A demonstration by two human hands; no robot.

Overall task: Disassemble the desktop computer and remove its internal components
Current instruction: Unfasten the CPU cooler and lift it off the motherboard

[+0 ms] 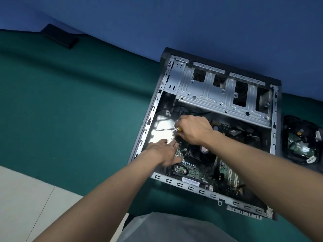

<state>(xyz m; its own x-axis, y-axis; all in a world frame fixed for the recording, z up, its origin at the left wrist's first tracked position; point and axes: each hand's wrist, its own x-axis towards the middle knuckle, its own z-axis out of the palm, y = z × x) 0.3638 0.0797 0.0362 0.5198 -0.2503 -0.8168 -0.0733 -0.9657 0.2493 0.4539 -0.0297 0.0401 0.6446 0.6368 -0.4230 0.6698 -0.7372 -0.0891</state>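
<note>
Inside open case point(176, 183): right hand point(194, 130) grip curled round screwdriver point(166, 129); left hand point(164, 151) grip spread, flat on motherboard point(192, 169).

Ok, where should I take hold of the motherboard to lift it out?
Probably the motherboard's left edge, coming from the left: the case floor beside it is bare metal, and the left hand fits its fingers there. Skip the middle, where the cooler stands and the right hand holds the screwdriver.

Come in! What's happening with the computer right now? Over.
Right hand grips screwdriver inside open case. Left hand rests on motherboard edge, fingers straight. Black cables just beyond hands.
</note>
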